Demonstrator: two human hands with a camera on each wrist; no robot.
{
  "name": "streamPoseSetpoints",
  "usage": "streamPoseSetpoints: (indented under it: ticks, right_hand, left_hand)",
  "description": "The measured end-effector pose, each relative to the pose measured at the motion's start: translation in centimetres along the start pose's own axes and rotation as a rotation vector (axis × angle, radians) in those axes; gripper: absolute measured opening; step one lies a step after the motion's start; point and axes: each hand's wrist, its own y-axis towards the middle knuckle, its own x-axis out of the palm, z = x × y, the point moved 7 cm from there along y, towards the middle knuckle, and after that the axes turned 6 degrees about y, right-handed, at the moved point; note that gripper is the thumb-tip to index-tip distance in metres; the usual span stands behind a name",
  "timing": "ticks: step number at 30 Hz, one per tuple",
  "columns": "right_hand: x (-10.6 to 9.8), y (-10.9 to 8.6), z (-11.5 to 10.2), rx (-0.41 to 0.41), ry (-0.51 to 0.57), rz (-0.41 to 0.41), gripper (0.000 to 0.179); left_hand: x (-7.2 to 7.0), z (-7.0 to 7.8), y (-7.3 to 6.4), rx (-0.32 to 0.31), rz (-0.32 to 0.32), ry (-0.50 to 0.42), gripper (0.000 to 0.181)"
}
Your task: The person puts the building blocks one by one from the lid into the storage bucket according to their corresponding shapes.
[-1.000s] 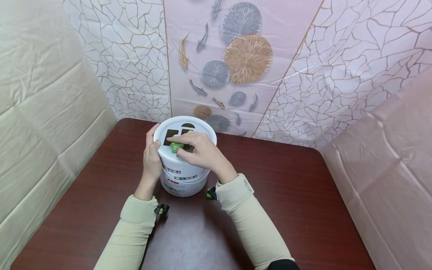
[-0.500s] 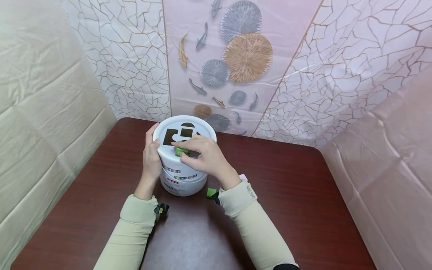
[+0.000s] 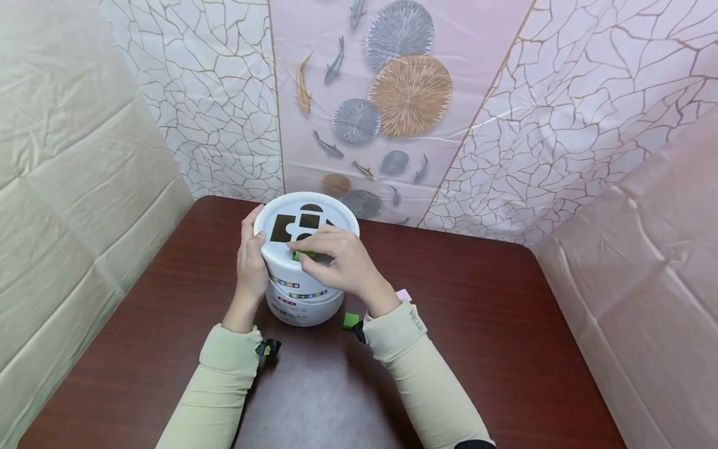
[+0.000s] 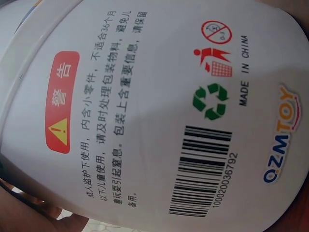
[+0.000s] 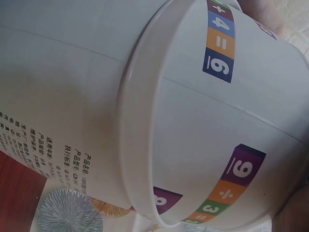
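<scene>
A white toy bucket [image 3: 305,312] stands upright on the table, its lid [image 3: 272,251] cut with dark shaped holes. My left hand [image 3: 252,268] grips the bucket's left side at the lid's rim, thumb toward the front. At the lid's near edge, my right hand [image 3: 339,255] pinches a green block [image 3: 303,255] between thumb and fingers. Only a thin part of that block shows; whether it sits in a hole cannot be told. In the left wrist view, the bucket wall [image 4: 159,96] bears a barcode. The right wrist view has number strips on the bucket [image 5: 188,116].
Another green block [image 3: 351,320] lies on the table [image 3: 477,349] right of the bucket, near my right cuff. A pink block [image 3: 403,294] and a sliver of a yellow piece [image 3: 414,308] peek out behind that cuff. Patterned cloth [image 3: 224,93] hangs beyond the table's far edge.
My right hand has shifted slightly right and toward me with the green block, less of which now shows. The pink and yellow pieces came out from behind the sleeve. My left hand stays put.
</scene>
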Motion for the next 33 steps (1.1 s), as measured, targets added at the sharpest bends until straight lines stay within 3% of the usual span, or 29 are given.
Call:
streamPoseSetpoints:
  ticks: [28,33]
  right_hand:
    - [-0.08,-0.04,-0.06,0.0,0.012,0.01,0.022]
    - [-0.12,0.14,-0.17,0.0,0.015,0.006,0.03]
  left_hand:
    - [0.15,0.01,-0.03,0.009,-0.012,-0.024,0.057]
    - [0.16,0.03,-0.02,0.011,-0.018,-0.026,0.058]
